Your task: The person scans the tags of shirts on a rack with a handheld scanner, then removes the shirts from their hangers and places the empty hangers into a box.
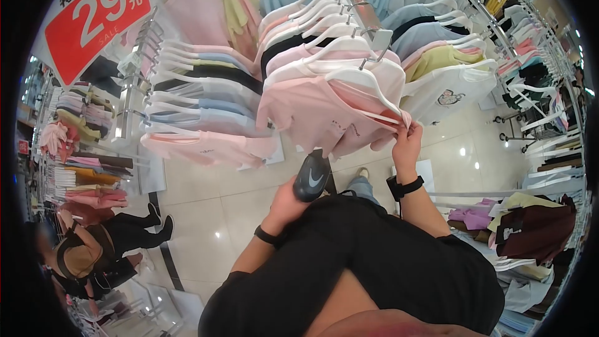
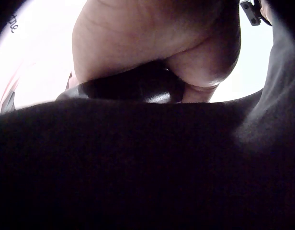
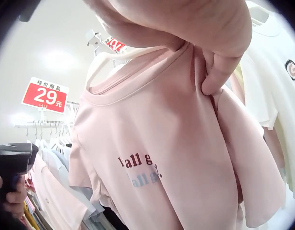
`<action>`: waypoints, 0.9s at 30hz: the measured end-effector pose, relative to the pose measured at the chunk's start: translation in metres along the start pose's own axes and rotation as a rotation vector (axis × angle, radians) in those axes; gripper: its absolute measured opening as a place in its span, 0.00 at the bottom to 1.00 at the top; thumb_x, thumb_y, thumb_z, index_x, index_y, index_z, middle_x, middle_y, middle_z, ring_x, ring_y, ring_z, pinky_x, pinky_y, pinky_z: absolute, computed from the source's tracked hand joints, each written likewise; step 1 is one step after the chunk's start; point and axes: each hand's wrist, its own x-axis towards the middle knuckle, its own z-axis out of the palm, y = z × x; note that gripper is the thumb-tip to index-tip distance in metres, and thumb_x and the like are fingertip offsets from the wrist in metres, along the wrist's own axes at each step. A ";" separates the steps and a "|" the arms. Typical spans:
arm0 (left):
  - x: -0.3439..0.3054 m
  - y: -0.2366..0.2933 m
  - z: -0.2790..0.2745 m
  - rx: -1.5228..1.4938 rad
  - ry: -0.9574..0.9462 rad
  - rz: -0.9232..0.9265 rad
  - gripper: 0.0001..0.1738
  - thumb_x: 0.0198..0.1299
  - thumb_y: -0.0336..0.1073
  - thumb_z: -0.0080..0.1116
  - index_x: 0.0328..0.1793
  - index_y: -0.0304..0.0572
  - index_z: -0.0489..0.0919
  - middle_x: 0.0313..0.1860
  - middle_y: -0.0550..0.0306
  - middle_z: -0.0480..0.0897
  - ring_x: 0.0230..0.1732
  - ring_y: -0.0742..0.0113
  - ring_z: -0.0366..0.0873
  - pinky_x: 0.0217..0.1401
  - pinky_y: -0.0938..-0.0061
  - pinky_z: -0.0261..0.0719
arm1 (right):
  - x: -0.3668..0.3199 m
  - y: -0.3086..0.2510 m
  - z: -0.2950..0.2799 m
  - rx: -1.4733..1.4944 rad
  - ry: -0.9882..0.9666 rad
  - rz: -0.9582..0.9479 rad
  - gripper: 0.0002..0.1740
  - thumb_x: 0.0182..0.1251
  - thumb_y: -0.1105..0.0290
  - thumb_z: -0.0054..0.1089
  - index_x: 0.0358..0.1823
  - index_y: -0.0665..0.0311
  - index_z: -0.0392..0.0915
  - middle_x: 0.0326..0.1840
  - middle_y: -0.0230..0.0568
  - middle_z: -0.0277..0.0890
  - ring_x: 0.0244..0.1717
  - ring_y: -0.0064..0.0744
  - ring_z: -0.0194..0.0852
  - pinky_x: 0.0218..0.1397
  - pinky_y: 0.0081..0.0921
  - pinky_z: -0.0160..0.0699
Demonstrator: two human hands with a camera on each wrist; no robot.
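Observation:
In the head view my right hand pinches a pink T-shirt at its shoulder and draws the cloth out to the right. The shirt hangs on a white hanger at the front of the rail. Small lettering crosses its chest, clearer on the shirt in the right wrist view, where my thumb and fingers grip the cloth. Low in front of the shirt, my left hand holds a black gun-shaped handheld scanner. Its handle is wrapped by the fingers. Dark cloth hides much of the left wrist view.
Shirts on white hangers crowd the metal rail and the side rails. A red price sign stands upper left. Another person is at the lower left. Folded clothes lie at the right. Pale floor tiles show below.

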 end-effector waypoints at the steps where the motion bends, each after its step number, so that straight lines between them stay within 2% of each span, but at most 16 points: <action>1: 0.000 0.002 0.000 0.005 0.004 0.006 0.27 0.60 0.40 0.74 0.64 0.37 0.82 0.54 0.40 0.89 0.57 0.42 0.88 0.60 0.60 0.84 | -0.002 -0.001 0.000 0.035 0.005 0.008 0.14 0.84 0.65 0.58 0.55 0.71 0.77 0.53 0.43 0.83 0.46 0.28 0.81 0.50 0.26 0.82; 2: -0.001 0.004 0.000 0.009 0.008 0.013 0.27 0.60 0.40 0.74 0.64 0.37 0.82 0.53 0.40 0.89 0.57 0.42 0.88 0.60 0.60 0.84 | -0.003 -0.001 0.000 0.070 0.009 0.016 0.14 0.84 0.64 0.60 0.52 0.71 0.77 0.51 0.42 0.83 0.44 0.26 0.80 0.48 0.25 0.82; 5: -0.002 0.005 0.000 0.008 0.008 0.021 0.27 0.60 0.40 0.73 0.64 0.37 0.82 0.53 0.40 0.90 0.57 0.42 0.88 0.60 0.60 0.84 | -0.002 -0.005 -0.011 0.015 -0.057 0.063 0.16 0.83 0.62 0.62 0.57 0.70 0.81 0.45 0.35 0.84 0.43 0.21 0.80 0.45 0.21 0.82; 8: -0.001 0.002 0.002 -0.009 0.011 0.035 0.27 0.61 0.40 0.73 0.64 0.37 0.82 0.53 0.40 0.90 0.56 0.42 0.88 0.59 0.60 0.84 | -0.003 -0.011 -0.014 0.008 -0.019 0.101 0.18 0.82 0.62 0.65 0.60 0.71 0.84 0.42 0.32 0.84 0.40 0.18 0.77 0.43 0.18 0.78; 11: 0.000 0.002 0.003 -0.011 0.009 0.040 0.27 0.61 0.40 0.73 0.64 0.37 0.82 0.52 0.40 0.90 0.56 0.41 0.88 0.59 0.60 0.84 | -0.004 -0.009 -0.011 0.045 0.022 0.042 0.21 0.81 0.62 0.66 0.63 0.72 0.85 0.37 0.30 0.83 0.36 0.18 0.73 0.39 0.19 0.73; 17: 0.001 -0.003 0.004 0.006 0.001 0.034 0.27 0.61 0.42 0.73 0.64 0.37 0.81 0.52 0.39 0.89 0.55 0.40 0.88 0.58 0.59 0.84 | -0.011 -0.011 -0.008 0.054 0.009 -0.017 0.20 0.84 0.64 0.61 0.64 0.73 0.84 0.41 0.31 0.85 0.37 0.16 0.73 0.40 0.20 0.74; 20: 0.000 -0.003 0.004 0.009 0.008 0.038 0.28 0.61 0.42 0.73 0.64 0.37 0.81 0.52 0.39 0.89 0.56 0.40 0.88 0.58 0.59 0.84 | -0.014 -0.017 -0.006 0.130 0.013 0.041 0.20 0.86 0.62 0.57 0.64 0.72 0.84 0.41 0.31 0.85 0.34 0.16 0.71 0.38 0.19 0.73; 23: 0.000 -0.004 0.004 0.005 0.013 0.040 0.28 0.61 0.42 0.73 0.64 0.37 0.81 0.52 0.39 0.89 0.56 0.40 0.88 0.59 0.59 0.84 | -0.007 -0.013 -0.007 0.219 -0.006 0.175 0.20 0.87 0.61 0.54 0.64 0.69 0.84 0.40 0.29 0.83 0.32 0.16 0.68 0.35 0.19 0.70; 27: -0.001 -0.003 0.004 0.013 0.013 0.034 0.28 0.61 0.42 0.73 0.64 0.37 0.81 0.53 0.39 0.89 0.56 0.40 0.88 0.59 0.59 0.84 | -0.003 -0.037 0.000 0.301 0.043 0.402 0.20 0.87 0.58 0.54 0.63 0.65 0.84 0.42 0.26 0.81 0.33 0.15 0.66 0.35 0.19 0.67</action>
